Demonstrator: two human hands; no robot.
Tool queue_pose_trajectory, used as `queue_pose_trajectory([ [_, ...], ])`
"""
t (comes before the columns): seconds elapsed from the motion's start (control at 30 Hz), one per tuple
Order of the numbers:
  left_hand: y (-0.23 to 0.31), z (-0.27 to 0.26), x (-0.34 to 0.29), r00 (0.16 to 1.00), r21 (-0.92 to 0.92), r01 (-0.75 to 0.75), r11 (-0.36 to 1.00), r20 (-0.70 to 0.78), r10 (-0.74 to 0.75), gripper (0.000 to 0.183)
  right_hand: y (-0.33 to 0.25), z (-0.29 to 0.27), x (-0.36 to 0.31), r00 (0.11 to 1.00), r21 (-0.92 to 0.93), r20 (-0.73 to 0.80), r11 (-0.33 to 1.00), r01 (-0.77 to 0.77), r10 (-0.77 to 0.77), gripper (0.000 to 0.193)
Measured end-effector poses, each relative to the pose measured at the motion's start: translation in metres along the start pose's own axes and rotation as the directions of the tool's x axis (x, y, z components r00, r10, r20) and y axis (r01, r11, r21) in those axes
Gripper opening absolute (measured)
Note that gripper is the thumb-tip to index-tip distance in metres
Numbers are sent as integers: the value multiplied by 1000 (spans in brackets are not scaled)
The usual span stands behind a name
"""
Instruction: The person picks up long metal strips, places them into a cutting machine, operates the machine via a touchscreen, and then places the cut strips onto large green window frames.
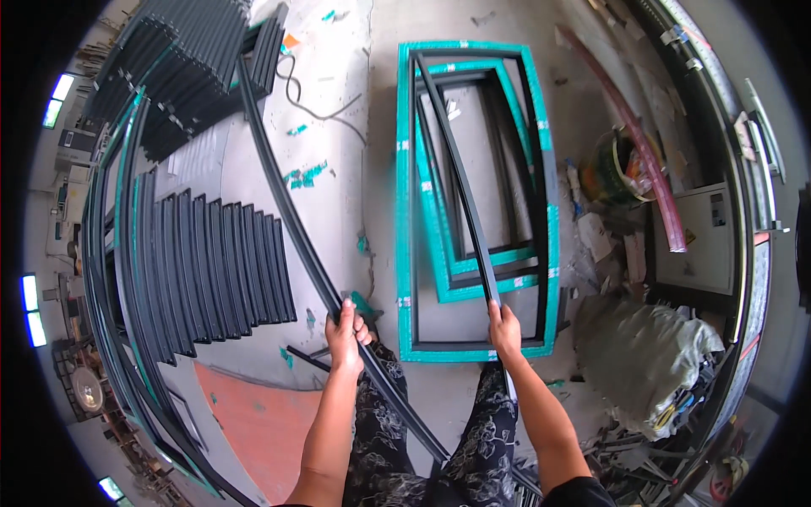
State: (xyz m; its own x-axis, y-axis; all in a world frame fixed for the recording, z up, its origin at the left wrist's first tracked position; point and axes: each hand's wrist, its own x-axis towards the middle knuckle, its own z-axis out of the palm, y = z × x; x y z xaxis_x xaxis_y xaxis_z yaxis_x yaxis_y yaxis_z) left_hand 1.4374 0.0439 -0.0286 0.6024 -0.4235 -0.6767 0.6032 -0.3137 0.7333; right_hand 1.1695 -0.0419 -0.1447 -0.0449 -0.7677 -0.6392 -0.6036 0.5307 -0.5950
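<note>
Black and Bright Green

The left bar (287, 205) and right bar (460, 180) are black. The big frame (405, 253) in the upper middle is bright green and black. At the bottom, black trousers (378, 431) have pale flowers. Lower left, a sheet (253, 431) is orange-pink.

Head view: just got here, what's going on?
A person grips a long dark bar in the left hand and a second bar in the right hand. The second bar crosses above a large green-edged frame, with a smaller frame inside its outline. More dark pieces sit at left.
</note>
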Motion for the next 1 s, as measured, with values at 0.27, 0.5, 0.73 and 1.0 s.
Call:
queue_pose_trajectory([
  [0.27, -56, -76, 28, 986, 109, 167, 980, -29, -165, 27, 4, 134, 43, 995, 248, 63, 964, -91, 78, 51],
  [0.5, -108, -95, 29, 948, 69, 314, 947, -81, -308, 28, 58, 190, 75, 999, 169, -25, 985, -19, 24, 47],
  [0.73, -156, -117, 57, 889, 41, 458, 888, -40, -456, 32, 119, 250, 134, 994, 310, 102, 948, -72, 42, 42],
  [1.0, -191, -126, 78, 911, 174, 398, 901, -188, -366, 23, 107, 303, 127, 990, 321, 73, 942, 95, -124, 45],
])
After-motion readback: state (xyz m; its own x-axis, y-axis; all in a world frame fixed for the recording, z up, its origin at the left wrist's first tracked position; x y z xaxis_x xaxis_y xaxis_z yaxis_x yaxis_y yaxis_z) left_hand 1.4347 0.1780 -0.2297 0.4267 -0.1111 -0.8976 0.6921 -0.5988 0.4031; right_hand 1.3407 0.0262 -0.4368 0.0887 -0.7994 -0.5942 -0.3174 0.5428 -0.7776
